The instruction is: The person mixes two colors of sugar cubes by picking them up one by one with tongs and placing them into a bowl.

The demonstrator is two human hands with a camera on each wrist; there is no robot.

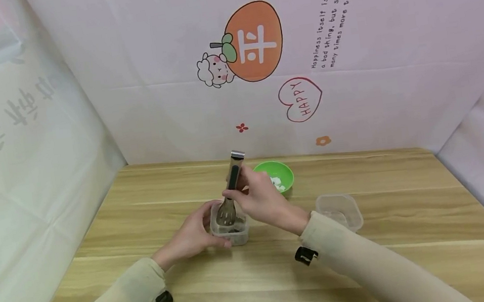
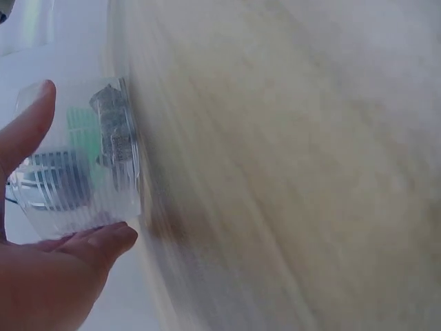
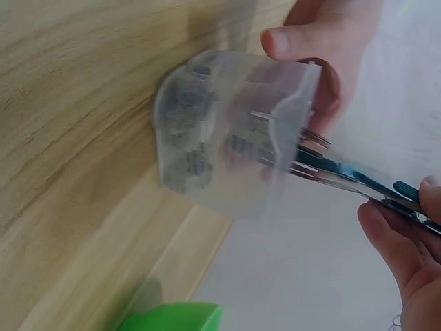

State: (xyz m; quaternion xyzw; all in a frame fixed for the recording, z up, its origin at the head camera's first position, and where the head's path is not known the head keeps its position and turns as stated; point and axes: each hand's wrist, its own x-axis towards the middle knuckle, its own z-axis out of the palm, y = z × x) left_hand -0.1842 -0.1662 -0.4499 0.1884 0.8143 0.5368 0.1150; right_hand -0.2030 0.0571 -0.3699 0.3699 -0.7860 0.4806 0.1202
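Note:
A small clear plastic container (image 1: 238, 238) stands on the wooden table, gripped from its left side by my left hand (image 1: 190, 237), thumb on the near wall and fingers on the far one. Dark grey pieces (image 2: 114, 131) lie on its bottom. My right hand (image 1: 262, 195) holds a pair of metal kitchen tongs (image 1: 234, 171) with dark grips, pointing down. Their slotted heads reach inside the container, above the pieces in the right wrist view. The left wrist view also has the container's ribbed wall between thumb and fingers.
Behind my right hand sits a green bowl (image 1: 288, 178) with several white pieces (image 1: 277, 183) in it. Another clear plastic container (image 1: 354, 210) is on the table to the right, beyond my right forearm. A printed cloth (image 1: 169, 89) hangs along the table's back edge.

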